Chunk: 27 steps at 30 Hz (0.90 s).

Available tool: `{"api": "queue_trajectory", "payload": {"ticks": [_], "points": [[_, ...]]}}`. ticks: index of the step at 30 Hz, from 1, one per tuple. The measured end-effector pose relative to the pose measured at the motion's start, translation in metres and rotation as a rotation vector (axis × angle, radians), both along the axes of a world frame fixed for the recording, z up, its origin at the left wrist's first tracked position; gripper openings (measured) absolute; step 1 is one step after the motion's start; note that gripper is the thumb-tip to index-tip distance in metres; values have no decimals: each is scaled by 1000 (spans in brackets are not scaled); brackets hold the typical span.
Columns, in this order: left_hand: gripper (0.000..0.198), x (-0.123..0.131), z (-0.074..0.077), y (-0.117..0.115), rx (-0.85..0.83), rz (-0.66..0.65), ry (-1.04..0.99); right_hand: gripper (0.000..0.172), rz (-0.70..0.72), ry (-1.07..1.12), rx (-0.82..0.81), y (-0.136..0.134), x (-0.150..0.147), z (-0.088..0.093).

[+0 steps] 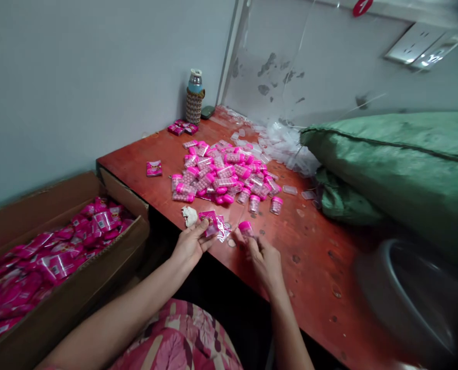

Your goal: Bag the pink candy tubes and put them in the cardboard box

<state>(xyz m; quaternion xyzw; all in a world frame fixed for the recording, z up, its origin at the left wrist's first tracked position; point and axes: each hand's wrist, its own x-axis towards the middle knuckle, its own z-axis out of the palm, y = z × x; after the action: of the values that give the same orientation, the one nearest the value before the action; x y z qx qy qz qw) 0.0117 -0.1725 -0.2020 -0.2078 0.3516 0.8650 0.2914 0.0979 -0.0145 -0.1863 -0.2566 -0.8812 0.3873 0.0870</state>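
My left hand (190,241) is closed in a pinch on a small pink packet with a clear plastic sleeve (213,224) at the near edge of the red-brown table (313,257). My right hand (261,257) grips a small clear bottle with a pink cap (246,229), held close beside the packet. A heap of the same pink-capped bottles (224,172) lies on the table just beyond both hands. A crumpled white scrap (190,215) sits by my left thumb.
A cardboard box of pink packets (39,257) stands low on the left. Clear plastic sleeves (286,146) are piled at the back, beside a big green sack (398,159). A water bottle (195,97) stands in the corner. Loose pink packets (154,168) lie on the table.
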Motion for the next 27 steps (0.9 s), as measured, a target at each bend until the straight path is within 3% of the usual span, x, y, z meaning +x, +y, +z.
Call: {"api": "queue_trajectory", "payload": {"ticks": [3,6,10,17,24,27], "points": [[17,1,-2,8,43,27,-36,31,25,120,-565,-24,18,1],[14,2,-2,14,68,48,-49,30,20,152,-759,-51,28,-1],[10,5,1,17,92,38,-32,29,8,192,-758,-69,26,-8],[18,15,9,21,118,16,59,29,-53,222,-664,-72,21,-16],[23,17,12,20,41,-81,164,28,18,234,-877,-72,18,-19],[25,15,10,19,65,-138,189,27,9,257,-808,-72,17,-20]]}}
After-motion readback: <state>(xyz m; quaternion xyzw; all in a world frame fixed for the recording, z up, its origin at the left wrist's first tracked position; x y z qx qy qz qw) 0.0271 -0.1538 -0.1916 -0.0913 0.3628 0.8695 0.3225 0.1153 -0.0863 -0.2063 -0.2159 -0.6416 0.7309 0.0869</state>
